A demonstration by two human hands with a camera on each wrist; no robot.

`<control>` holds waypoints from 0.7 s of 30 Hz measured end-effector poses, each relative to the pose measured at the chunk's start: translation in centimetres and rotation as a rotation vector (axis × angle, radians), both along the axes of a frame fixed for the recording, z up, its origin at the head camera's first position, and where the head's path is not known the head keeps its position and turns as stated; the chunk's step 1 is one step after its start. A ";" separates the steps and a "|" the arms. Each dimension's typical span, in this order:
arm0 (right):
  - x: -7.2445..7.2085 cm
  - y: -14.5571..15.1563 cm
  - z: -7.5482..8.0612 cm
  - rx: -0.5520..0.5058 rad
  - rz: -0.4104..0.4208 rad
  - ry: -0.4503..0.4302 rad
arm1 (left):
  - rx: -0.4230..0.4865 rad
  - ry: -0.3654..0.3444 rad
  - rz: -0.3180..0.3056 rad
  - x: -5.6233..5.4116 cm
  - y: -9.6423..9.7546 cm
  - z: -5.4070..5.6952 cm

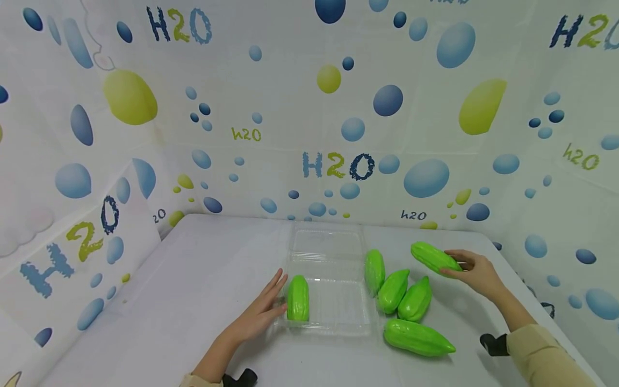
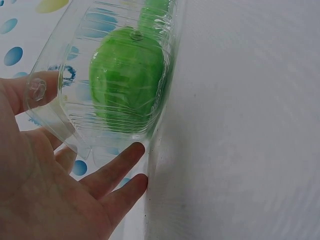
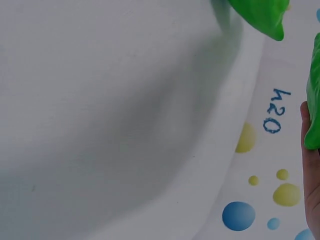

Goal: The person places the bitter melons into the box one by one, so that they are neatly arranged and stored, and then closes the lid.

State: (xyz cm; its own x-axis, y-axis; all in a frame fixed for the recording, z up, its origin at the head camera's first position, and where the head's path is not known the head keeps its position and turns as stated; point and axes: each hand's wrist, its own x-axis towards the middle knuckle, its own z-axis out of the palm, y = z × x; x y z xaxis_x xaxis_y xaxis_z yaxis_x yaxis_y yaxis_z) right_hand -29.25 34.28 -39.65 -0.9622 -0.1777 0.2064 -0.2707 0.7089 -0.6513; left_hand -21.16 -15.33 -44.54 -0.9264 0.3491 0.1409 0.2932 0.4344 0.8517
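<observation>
My right hand (image 1: 474, 271) grips a green ridged gourd (image 1: 432, 257) by its near end, holding it up over the right side of the table. The right wrist view shows only part of that hand (image 3: 312, 180) and of the gourd (image 3: 314, 95) at its edge. My left hand (image 1: 261, 306) lies along the left side of a clear plastic clamshell box (image 1: 338, 327), its fingers extended and spread, its thumb at the front corner. One gourd (image 1: 298, 298) stands lengthwise inside, against the left wall; the left wrist view shows it through the plastic (image 2: 127, 80).
Several more green gourds (image 1: 418, 337) lie right of the box, the nearest ones close to its wall. The box's lid (image 1: 326, 244) is folded back toward the rear. A white table (image 1: 193, 279) meets a patterned wall cloth (image 1: 271, 91) behind and at the sides.
</observation>
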 end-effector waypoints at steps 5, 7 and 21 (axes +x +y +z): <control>-0.1 -0.6 0.8 0.000 0.010 0.004 | -0.016 0.003 -0.003 0.0 0.1 0.1; -0.1 -0.9 1.0 -0.001 0.015 0.010 | -0.020 0.003 -0.004 0.0 0.0 0.1; 0.9 -3.8 1.4 -0.016 0.045 0.056 | -0.024 0.032 -0.023 -0.2 -0.7 -0.7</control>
